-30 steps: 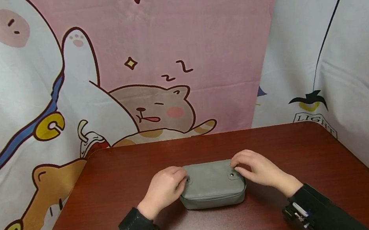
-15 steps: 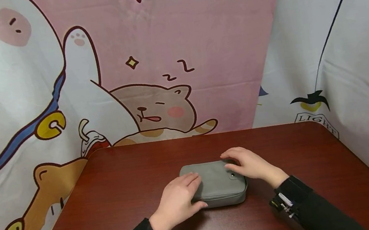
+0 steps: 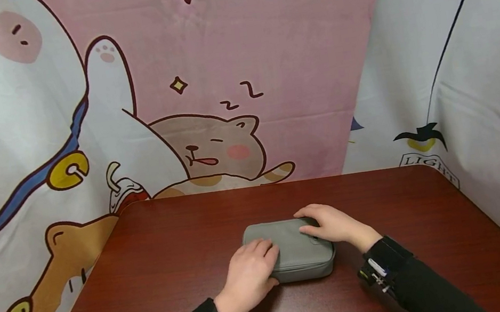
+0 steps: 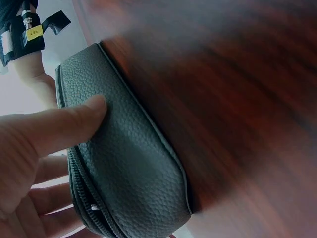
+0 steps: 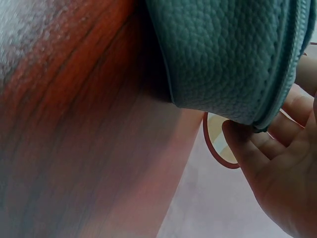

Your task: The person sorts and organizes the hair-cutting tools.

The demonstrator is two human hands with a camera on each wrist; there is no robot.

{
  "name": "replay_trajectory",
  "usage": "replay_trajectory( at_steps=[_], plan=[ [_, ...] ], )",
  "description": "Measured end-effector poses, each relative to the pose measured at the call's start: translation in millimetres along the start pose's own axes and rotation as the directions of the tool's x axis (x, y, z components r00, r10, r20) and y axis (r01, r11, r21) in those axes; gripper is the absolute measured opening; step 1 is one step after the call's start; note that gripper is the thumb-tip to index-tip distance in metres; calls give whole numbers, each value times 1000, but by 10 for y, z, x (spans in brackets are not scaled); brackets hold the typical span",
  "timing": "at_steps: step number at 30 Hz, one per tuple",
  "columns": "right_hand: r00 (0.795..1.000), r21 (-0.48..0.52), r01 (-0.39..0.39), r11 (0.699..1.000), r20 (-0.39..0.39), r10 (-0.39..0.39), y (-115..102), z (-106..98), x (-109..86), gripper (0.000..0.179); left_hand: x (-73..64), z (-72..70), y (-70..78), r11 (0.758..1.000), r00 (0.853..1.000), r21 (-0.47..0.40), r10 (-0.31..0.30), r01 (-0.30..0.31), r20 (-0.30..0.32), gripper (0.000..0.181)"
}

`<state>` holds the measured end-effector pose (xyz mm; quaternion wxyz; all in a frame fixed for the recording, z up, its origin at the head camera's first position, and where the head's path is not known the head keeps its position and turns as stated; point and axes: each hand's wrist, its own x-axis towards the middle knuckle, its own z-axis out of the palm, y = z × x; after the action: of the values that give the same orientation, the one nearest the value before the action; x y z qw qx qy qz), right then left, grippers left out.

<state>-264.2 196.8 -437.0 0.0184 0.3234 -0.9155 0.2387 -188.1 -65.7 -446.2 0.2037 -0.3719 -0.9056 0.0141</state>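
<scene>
A grey-green zippered pouch [image 3: 291, 236] with a pebbled, leather-like surface lies on the table, its lid up. My left hand [image 3: 248, 275] holds its front left part. In the left wrist view the thumb [image 4: 81, 119] presses on the side wall, while the other fingers lie over the lid. Along one end the zipper [image 4: 89, 193] shows a gap between its rows of teeth. My right hand [image 3: 333, 223] reaches over the back right corner, thumb and index finger apart. The right wrist view shows its thumb close to the zipper's edge; whether it touches is unclear.
The reddish-brown wooden table [image 3: 169, 233] extends on both sides of the pouch. Behind it hangs a pink and white cloth [image 3: 294, 63] printed with cartoon animals. A black strap with a small device sits on the right wrist [image 3: 376, 269].
The left hand has moved from the pouch's left end onto its front left part. The right hand has shifted left over the lid from the right end. The pouch has stayed nearly in place.
</scene>
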Motion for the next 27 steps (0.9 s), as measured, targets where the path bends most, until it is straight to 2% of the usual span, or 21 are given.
replay_trajectory(
  at_steps=[7,17,27],
  plan=[
    [1000,-4,6,1000,2,-6,16,18,7,37,10,45,10,999,999,43,1,1,-40,61],
    [1000,3,7,1000,3,-7,20,16,-2,35,20,72,3,999,997,39,-1,4,-73,56],
    [1000,-7,15,1000,-14,-15,36,12,-39,32,61,105,-137,1000,998,-4,15,-15,-69,54]
  ],
)
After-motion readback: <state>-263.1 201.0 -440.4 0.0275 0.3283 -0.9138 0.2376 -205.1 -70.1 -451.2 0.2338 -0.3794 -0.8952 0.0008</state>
